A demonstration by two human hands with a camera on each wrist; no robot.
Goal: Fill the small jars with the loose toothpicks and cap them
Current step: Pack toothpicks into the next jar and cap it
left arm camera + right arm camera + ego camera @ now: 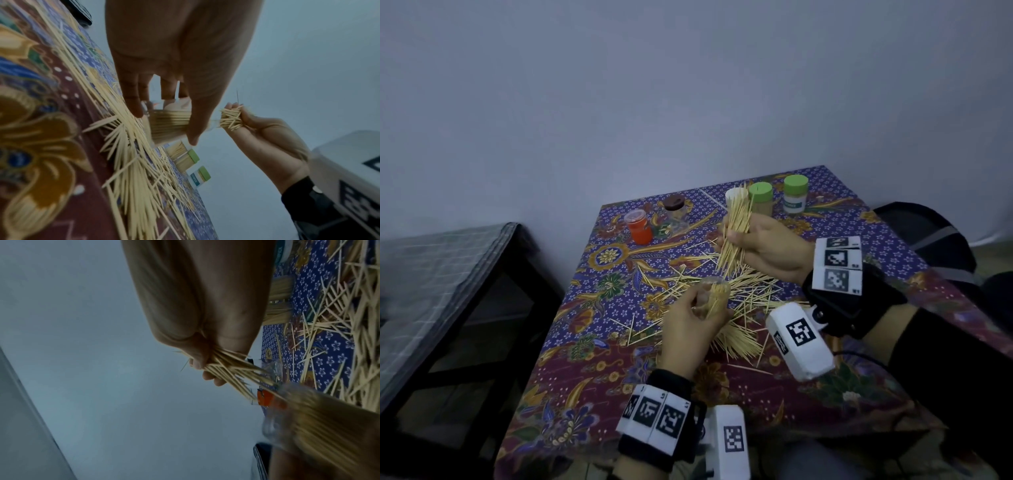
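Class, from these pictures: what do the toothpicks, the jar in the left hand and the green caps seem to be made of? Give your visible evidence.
Toothpicks: probably wood or bamboo; pale, matte, thin pointed sticks.
Jar in the left hand: clear, likely plastic, possibly glass; the sticks show through its wall.
Green caps: likely plastic; uniform opaque colour, smooth moulded shape.

A bench [893, 404] under a busy floral batik cloth [592, 383], purple and maroon. Loose toothpicks [743, 339] sprawl in a messy heap across its middle. Toward the far edge stand an orange jar [639, 227] with a clear lid, a clear jar [676, 214] with a brown cap just beside it, then an uncapped jar [736, 198] and two green-capped jars [761, 198] [795, 194] in a row.
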